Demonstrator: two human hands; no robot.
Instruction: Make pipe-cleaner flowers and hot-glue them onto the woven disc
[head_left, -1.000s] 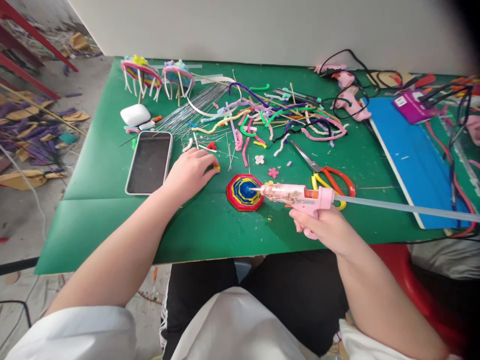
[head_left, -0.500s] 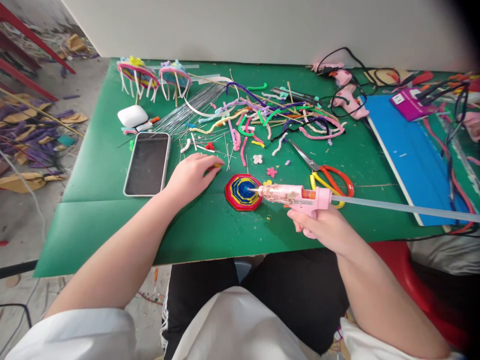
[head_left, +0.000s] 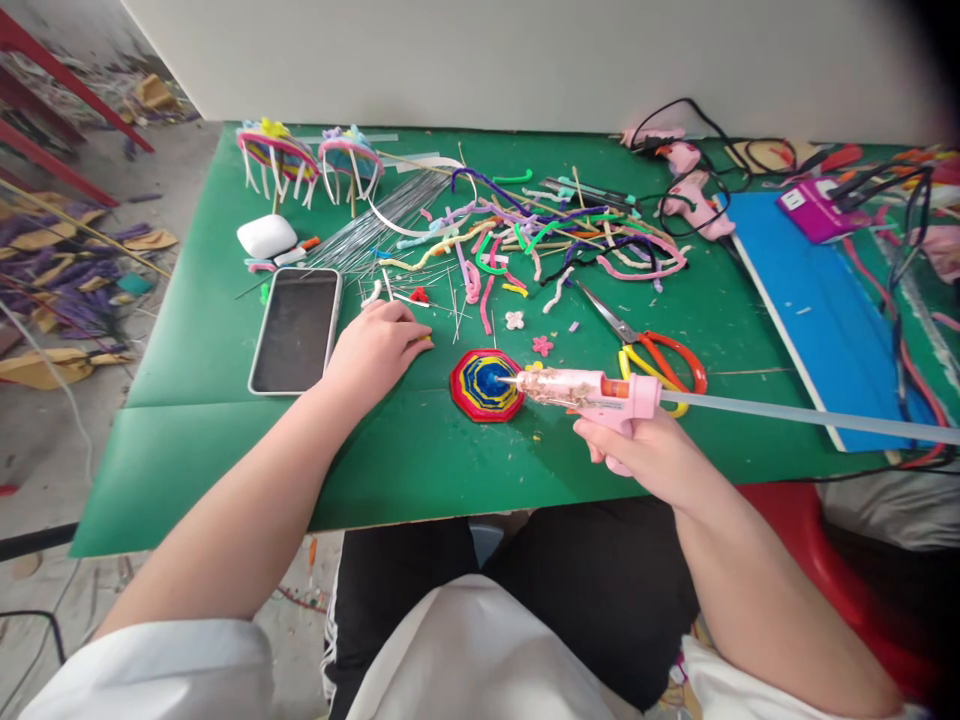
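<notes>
My right hand (head_left: 646,455) grips a pink glue gun (head_left: 592,393) with a long clear glue stick (head_left: 810,417) trailing to the right. Its nozzle points at the blue centre of a red, yellow and blue woven octagon (head_left: 485,384) lying on the green table (head_left: 225,440). My left hand (head_left: 375,347) rests on the table to the left of the octagon, fingers curled, pinching a small yellow piece (head_left: 424,339). A phone (head_left: 295,329) lies face up just left of that hand.
Red and yellow scissors (head_left: 652,355) lie behind the glue gun. A tangle of coloured pipe cleaners (head_left: 540,240) and thin wires covers the table's middle. Two fringed craft pieces (head_left: 300,155) stand at the back left; a blue board (head_left: 817,310) and more glue guns (head_left: 694,195) lie right.
My left hand pulled back slightly toward me with the yellow piece. The glue gun stays at the octagon's centre.
</notes>
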